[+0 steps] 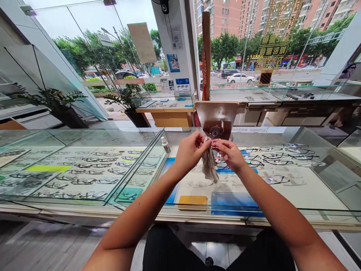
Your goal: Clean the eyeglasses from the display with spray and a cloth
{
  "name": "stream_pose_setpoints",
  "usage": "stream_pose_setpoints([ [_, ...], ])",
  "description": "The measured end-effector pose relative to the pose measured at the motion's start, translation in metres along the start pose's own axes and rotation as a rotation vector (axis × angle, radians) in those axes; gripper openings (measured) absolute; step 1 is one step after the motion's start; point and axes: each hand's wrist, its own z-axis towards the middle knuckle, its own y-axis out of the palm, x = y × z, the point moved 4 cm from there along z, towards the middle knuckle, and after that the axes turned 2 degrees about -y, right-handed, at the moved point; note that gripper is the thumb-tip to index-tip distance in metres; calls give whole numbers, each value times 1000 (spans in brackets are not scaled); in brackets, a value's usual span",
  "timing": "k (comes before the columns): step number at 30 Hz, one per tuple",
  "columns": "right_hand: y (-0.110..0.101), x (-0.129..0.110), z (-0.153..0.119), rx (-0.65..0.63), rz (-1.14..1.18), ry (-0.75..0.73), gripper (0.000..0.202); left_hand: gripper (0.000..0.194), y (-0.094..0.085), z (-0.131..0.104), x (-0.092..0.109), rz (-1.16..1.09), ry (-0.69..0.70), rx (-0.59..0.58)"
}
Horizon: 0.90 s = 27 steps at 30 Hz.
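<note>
rows of spectacle frames are lying under the glass table; a small white bottle is standing on it.

An optician's shop is showing itself here — long glass display counters are holding rows of thin-framed spectacles on pale trays. More glass cases are standing by the tall street-facing windows — cars and apartment blocks are showing outside, and potted green plants are sitting by the glass.
</note>
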Motion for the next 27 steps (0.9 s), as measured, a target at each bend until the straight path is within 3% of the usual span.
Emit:
stream_pose_setpoints([
  [5,0,-6,-1,24,-114,-72,33,29,-1,-4,0,24,-2,10],
  [16,-3,-9,-1,62,-208,-143,31,37,-5,-2,0,54,48,-124],
  [23,-5,-23,-3,116,-277,-213,30,29,-6,-5,-11,-161,-86,-207],
  [27,-5,-29,-4,108,-349,-263,30,35,-8,-6,-17,-227,-162,-308],
])
